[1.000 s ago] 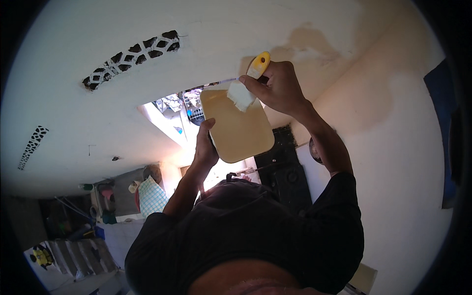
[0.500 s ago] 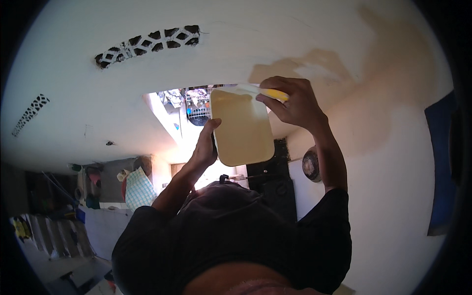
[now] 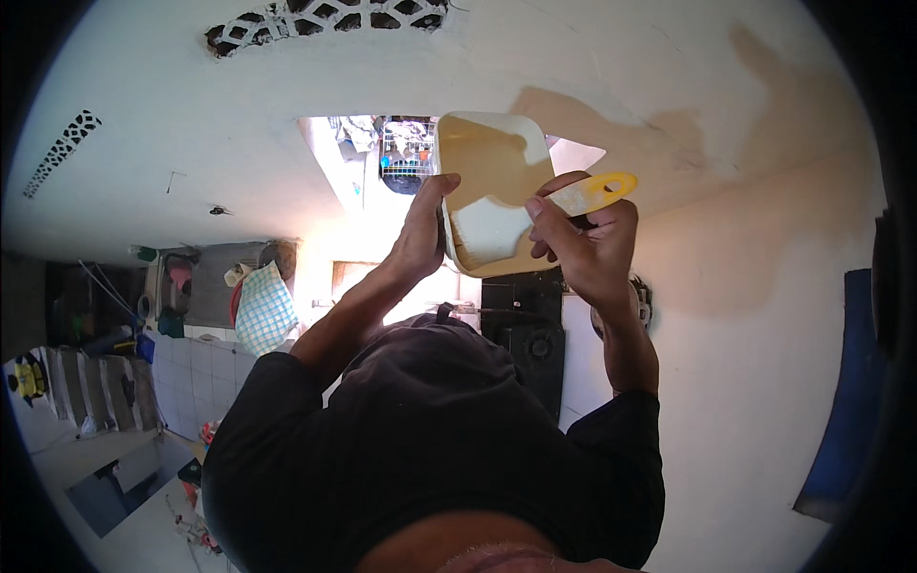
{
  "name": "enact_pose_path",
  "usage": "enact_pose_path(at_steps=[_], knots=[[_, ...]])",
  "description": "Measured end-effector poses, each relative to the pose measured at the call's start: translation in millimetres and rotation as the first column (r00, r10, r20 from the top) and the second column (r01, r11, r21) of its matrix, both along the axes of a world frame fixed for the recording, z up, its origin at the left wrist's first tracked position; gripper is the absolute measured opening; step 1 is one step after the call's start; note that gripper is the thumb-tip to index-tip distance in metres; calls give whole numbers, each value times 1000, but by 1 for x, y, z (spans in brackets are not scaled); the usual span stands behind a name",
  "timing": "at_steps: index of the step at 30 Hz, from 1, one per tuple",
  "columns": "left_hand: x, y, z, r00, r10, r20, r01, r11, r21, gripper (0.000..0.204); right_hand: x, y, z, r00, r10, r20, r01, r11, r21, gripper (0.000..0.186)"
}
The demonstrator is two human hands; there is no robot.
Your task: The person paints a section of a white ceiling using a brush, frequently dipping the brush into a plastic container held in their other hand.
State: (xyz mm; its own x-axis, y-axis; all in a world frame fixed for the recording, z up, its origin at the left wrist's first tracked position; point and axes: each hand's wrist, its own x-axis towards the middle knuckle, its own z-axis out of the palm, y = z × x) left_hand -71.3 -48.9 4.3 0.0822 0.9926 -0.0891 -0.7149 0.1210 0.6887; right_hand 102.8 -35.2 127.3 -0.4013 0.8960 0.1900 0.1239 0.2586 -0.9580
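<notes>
My left hand (image 3: pixel 421 229) grips the left rim of a cream rectangular tub (image 3: pixel 485 158) with rounded corners, thumb over the edge. The tub is held up, its inside facing me, with a shadow across it. In my right hand (image 3: pixel 597 244) is a white brush (image 3: pixel 492 227) with a wide head and a yellow-ended handle (image 3: pixel 607 191). The brush head lies over the lower part of the tub's inside, its bristled edge pointing left. Fingers of my right hand wrap the handle near the tub's right side; some are hidden behind it.
A pale wall (image 3: pixel 726 315) with vent blocks (image 3: pixel 330 17) surrounds me. Beyond the tub is a bright opening with a wire basket (image 3: pixel 408 143). A checked cloth (image 3: pixel 266 310) hangs at left, a black stove-like unit (image 3: pixel 525 349) stands behind the tub, and a blue panel (image 3: pixel 841 392) is at far right.
The brush has moved from the tub's top edge down across its inside, and its handle now points up to the right. My right hand has come lower; the tub sits higher in view.
</notes>
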Motion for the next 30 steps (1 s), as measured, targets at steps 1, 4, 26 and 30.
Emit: enact_pose_path(at_steps=[1, 4, 26, 30], knots=[[0, 1, 0, 1000, 3, -15, -3, 1000, -17, 60, -2, 0, -1, 1000, -2, 0, 2, 1000, -2, 8], [-5, 4, -2, 999, -11, -31, 10, 999, -30, 60, 3, 5, -2, 997, -58, -58, 52, 995, -91, 11], [-1, 4, -15, 994, 106, 5, -106, 993, 50, 40, 38, 42, 41, 964, -263, 34, 207, 827, 523, 20], [-1, 2, 0, 994, 112, 10, -112, 991, 76, 45, 42, 50, 49, 944, -137, -300, 184, 974, 131, 18]])
